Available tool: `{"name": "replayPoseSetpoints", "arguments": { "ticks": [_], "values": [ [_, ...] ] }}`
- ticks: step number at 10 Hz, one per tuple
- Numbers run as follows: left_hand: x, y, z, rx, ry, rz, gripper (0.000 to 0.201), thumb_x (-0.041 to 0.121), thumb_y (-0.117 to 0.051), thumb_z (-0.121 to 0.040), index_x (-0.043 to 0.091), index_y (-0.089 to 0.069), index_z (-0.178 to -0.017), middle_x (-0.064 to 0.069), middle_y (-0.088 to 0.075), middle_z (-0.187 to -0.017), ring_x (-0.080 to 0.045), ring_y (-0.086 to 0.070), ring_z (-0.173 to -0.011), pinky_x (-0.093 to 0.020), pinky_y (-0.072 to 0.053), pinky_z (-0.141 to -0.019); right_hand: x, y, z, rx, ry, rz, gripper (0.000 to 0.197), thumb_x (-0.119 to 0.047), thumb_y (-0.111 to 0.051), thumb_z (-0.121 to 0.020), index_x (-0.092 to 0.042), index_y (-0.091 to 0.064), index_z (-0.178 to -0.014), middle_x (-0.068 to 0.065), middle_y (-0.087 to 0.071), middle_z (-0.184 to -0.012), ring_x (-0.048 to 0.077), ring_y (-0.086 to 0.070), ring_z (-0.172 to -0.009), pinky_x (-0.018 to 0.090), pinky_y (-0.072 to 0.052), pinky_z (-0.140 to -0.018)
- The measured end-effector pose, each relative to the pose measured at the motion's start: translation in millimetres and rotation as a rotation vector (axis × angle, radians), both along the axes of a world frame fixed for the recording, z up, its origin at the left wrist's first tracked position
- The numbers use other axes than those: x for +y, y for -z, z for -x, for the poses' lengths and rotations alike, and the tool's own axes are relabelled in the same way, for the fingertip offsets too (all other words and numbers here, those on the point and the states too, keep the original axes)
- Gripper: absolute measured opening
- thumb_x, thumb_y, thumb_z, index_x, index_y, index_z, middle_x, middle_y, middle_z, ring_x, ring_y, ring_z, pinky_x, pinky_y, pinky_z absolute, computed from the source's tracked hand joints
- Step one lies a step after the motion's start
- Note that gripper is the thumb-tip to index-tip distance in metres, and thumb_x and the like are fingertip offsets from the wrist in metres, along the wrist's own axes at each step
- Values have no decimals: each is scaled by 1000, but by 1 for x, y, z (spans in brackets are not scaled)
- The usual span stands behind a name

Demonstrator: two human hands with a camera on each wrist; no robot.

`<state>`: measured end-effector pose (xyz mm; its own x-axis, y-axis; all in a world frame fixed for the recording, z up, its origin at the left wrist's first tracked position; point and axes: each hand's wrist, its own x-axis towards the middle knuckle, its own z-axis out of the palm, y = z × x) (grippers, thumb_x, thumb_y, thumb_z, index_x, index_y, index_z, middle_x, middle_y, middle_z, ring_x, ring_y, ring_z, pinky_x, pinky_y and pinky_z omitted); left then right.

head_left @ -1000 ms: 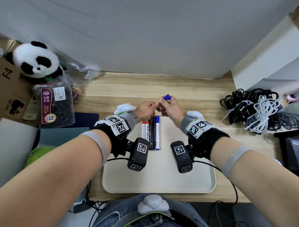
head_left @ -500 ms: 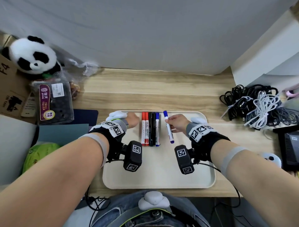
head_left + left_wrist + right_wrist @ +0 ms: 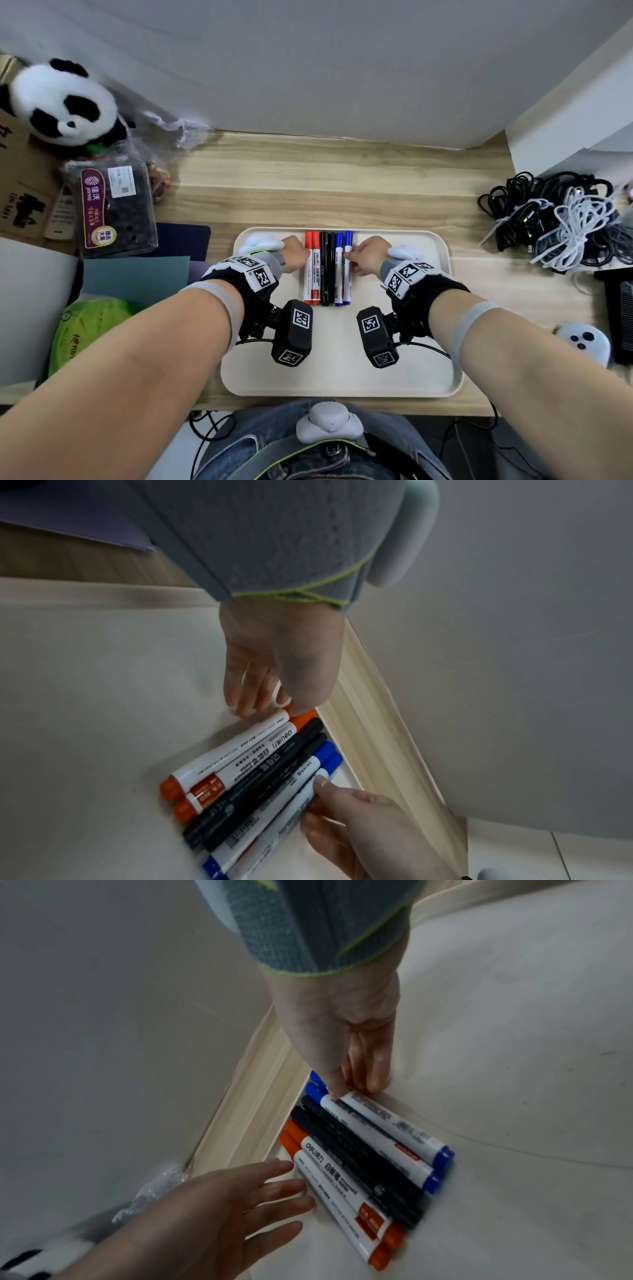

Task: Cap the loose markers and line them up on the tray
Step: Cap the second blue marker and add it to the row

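A cream tray [image 3: 342, 373] lies on the wooden desk. At its far edge, capped markers lie side by side: two red [image 3: 311, 270], two black [image 3: 328, 270], two blue [image 3: 343, 270]. My left hand [image 3: 294, 253] is at the row's left, its straight fingers [image 3: 274, 1175] touching the outer red marker [image 3: 219, 753]. My right hand [image 3: 368, 255] is at the row's right. Its thumb lies on the outer blue marker [image 3: 394, 1123] and its fingertips [image 3: 373, 1080] sit against that marker's far side, pinching it.
A tangle of black and white cables [image 3: 555, 219] lies at the right, with a small white device [image 3: 584, 342] nearer me. At the left are a panda plush [image 3: 61, 102], a packaged fruit box [image 3: 116, 209] and a green bag [image 3: 85, 329]. A grey wall stands behind the desk.
My right hand brought the capped blue marker down from above the tray and set it against the row's right end. My left hand moved to the row's left side.
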<state>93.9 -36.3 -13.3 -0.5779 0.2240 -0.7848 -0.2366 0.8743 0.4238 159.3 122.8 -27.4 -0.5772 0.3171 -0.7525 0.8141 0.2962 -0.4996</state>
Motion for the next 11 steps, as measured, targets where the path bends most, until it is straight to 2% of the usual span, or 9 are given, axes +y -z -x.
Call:
{"name": "replayPoseSetpoints", "arguments": {
  "ticks": [1,3,4,5,6,7,8,9,11],
  "values": [
    [2,4,0,-24,-39,0,28,17,-44,-93,16,-48,-66,-11,-55,-82,-25,-54,-79,-38,-53,-82,-3,1,1,26,13,-50,24,-21,-68,-82,-18,-56,-62,15,-70,-84,26,-68,-73,35,-58,-76],
    [6,5,-1,-28,-143,-62,32,12,-42,-93,17,-38,-62,-7,-47,-63,-23,-48,-63,-33,-43,-69,-7,5,2,63,66,-93,25,-15,-73,-77,-19,-54,-61,18,-72,-89,33,-70,-81,46,-57,-85],
    [6,5,0,-23,-157,-65,33,13,-42,-93,18,-36,-61,-7,-47,-62,-27,-50,-74,-33,-43,-70,-7,8,4,70,59,-91,24,-16,-74,-75,-21,-55,-63,18,-73,-93,35,-70,-92,48,-57,-85],
    [6,5,1,-10,-140,-63,33,12,-40,-94,18,-34,-62,-6,-45,-62,-25,-49,-71,-30,-41,-63,-8,4,3,67,45,-92,25,-19,-73,-77,-22,-54,-62,14,-72,-88,34,-70,-93,47,-56,-86],
    [5,6,2,-16,-113,-86,32,9,-39,-93,14,-38,-61,-5,-42,-60,-19,-40,-54,-24,-31,-49,-8,-1,2,68,30,-94,27,-23,-72,-79,-23,-52,-61,10,-68,-84,33,-70,-92,47,-55,-88],
    [3,2,1,-11,-86,-105,39,7,-41,-91,15,-35,-54,-3,-36,-54,-17,-30,-50,-24,-24,-46,-8,-7,0,71,31,-95,30,-26,-69,-82,-21,-50,-60,11,-66,-80,28,-65,-78,45,-56,-88],
    [-1,-1,0,5,-63,-90,39,9,-41,-91,16,-31,-54,-3,-33,-54,-18,-27,-50,-25,-22,-47,-8,-11,-1,77,25,-96,35,-26,-64,-86,-16,-49,-55,14,-64,-76,26,-59,-69,46,-57,-85],
    [-2,-8,0,17,-84,-59,19,15,-42,-94,14,-43,-74,-3,-42,-63,-23,-43,-68,-28,-36,-63,-7,-17,-2,71,24,-111,37,-25,-58,-89,-15,-46,-56,15,-62,-78,27,-59,-71,47,-57,-85],
    [-1,-19,7,98,-25,-58,35,16,-40,-95,20,-35,-61,-10,-52,-74,-25,-47,-80,-30,-38,-68,-6,-35,3,116,1,-154,29,-19,-49,-91,-14,-45,-62,16,-63,-86,27,-58,-77,45,-55,-84]
  ]
}}
